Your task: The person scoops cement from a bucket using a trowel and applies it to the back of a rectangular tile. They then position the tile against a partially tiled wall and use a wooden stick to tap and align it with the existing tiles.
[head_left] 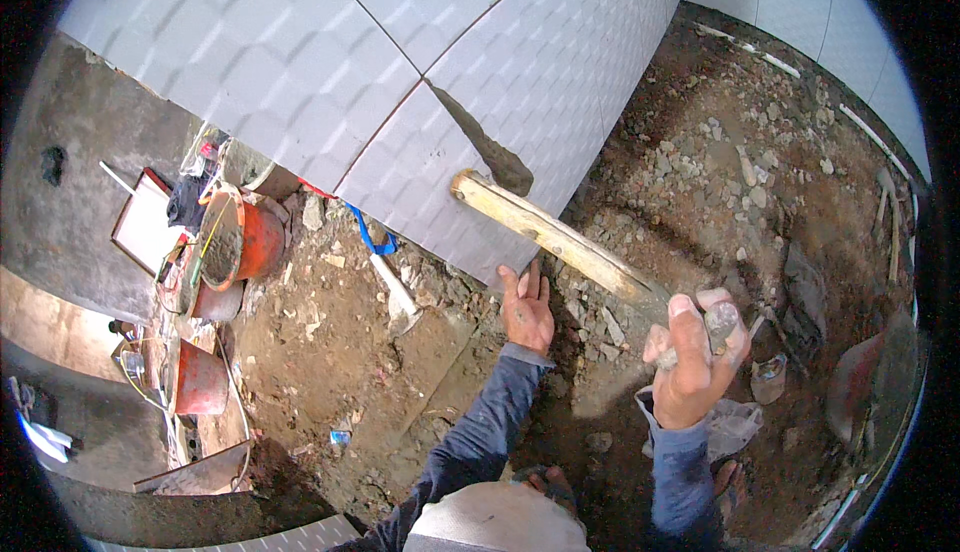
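My right hand (pixel 695 357) is closed round the grey end of a wooden-handled tool (pixel 560 237); my fingers hide most of that end. The bare tip of its wood meets, or hangs just in front of, a white wall tile (pixel 400 172) with a raised scale pattern. Beside that tip, a grey-brown wedge-shaped patch (pixel 490 147) shows on the tiling; I cannot tell if it is mortar or a gap. My left hand (pixel 528 312) has its palm up and fingers stretched, the fingertips at the lower edge of the tile near its corner.
Orange buckets (pixel 262 237) stand at left among cables and boards. A pale wedge-like tool (pixel 397 292) and a blue strap (pixel 372 235) lie under the tile edge. Rubble (pixel 690 152) covers the ground at right. Clear plastic (pixel 735 427) lies by my right forearm.
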The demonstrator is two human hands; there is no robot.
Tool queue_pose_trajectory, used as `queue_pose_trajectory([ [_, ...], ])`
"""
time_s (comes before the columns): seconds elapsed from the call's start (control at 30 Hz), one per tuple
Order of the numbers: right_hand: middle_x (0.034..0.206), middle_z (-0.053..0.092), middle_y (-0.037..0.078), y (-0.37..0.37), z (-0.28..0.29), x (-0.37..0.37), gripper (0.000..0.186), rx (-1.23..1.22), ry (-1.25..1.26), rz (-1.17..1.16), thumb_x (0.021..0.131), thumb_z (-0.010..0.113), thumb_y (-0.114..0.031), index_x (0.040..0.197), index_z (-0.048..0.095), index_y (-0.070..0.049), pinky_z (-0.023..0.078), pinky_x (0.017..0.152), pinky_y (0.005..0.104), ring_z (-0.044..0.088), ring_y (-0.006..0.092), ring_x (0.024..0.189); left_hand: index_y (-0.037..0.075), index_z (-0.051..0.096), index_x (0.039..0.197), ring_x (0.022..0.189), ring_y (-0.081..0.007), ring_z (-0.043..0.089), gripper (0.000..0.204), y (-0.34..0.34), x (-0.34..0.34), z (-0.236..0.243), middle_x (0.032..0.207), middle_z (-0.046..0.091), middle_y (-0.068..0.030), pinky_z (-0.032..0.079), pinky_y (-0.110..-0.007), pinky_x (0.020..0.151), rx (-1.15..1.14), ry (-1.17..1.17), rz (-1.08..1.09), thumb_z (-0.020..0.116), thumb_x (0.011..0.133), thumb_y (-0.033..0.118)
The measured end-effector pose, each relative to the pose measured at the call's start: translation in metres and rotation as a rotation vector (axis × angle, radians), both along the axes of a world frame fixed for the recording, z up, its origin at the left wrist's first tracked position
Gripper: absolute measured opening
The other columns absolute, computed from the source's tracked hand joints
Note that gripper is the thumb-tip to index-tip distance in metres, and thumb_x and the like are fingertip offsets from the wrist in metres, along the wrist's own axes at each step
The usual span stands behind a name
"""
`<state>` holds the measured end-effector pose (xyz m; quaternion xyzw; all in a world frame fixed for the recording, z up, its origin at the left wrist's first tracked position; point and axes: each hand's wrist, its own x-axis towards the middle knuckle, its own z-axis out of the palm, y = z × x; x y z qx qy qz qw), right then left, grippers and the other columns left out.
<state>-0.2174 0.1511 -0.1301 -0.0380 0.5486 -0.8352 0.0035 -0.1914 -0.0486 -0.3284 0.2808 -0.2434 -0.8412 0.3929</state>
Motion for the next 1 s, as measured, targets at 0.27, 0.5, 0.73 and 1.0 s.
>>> queue_pose_trajectory([
  [0.27, 0.067, 0.054, 0.004, 0.006, 0.012, -0.001, 0.013, 0.088, 0.033, -0.013, 0.085, 0.066, -0.008, 0.085, 0.053, -0.004, 0.042, 0.048, 0.029, 0.05, 0.0121, 0.05, 0.004, 0.021, 0.154, 0.146, -0.029, 0.033, 0.089, -0.003, 0.003, 0.001, 0.154, 0.037, -0.019, 0.019, -0.047, 0.121, 0.006, 0.001, -0.026, 0.057, 0.094, 0.058],
  [0.5, 0.068, 0.053, 0.005, 0.007, 0.006, 0.0, 0.014, 0.158, 0.035, 0.047, 0.085, 0.066, -0.009, 0.086, 0.053, -0.004, 0.044, 0.048, 0.0295, 0.049, 0.0135, 0.049, 0.005, 0.025, 0.153, 0.145, -0.0245, 0.035, 0.089, -0.001, 0.002, 0.003, 0.153, 0.041, -0.0163, 0.024, -0.046, 0.118, -0.017, -0.014, -0.049, 0.057, 0.093, 0.061],
  [0.73, 0.07, 0.054, 0.006, 0.01, 0.014, 0.008, 0.015, 0.105, 0.057, -0.006, 0.081, 0.067, -0.008, 0.088, 0.054, -0.003, 0.044, 0.047, 0.0293, 0.049, 0.0133, 0.049, 0.008, 0.028, 0.152, 0.141, -0.0238, 0.04, 0.084, -0.002, 0.005, -0.001, 0.149, 0.045, -0.0127, 0.027, -0.046, 0.116, 0.036, -0.023, -0.002, 0.059, 0.093, 0.059],
  [1.0, 0.067, 0.053, 0.004, 0.01, 0.019, 0.007, 0.016, 0.149, 0.129, 0.036, 0.083, 0.066, -0.011, 0.079, 0.053, -0.004, 0.041, 0.048, 0.0282, 0.05, 0.0123, 0.051, 0.013, 0.021, 0.156, 0.142, -0.0236, 0.039, 0.085, -0.011, 0.008, -0.013, 0.153, 0.04, -0.0098, 0.028, -0.047, 0.115, 0.011, 0.009, -0.056, 0.059, 0.094, 0.058],
])
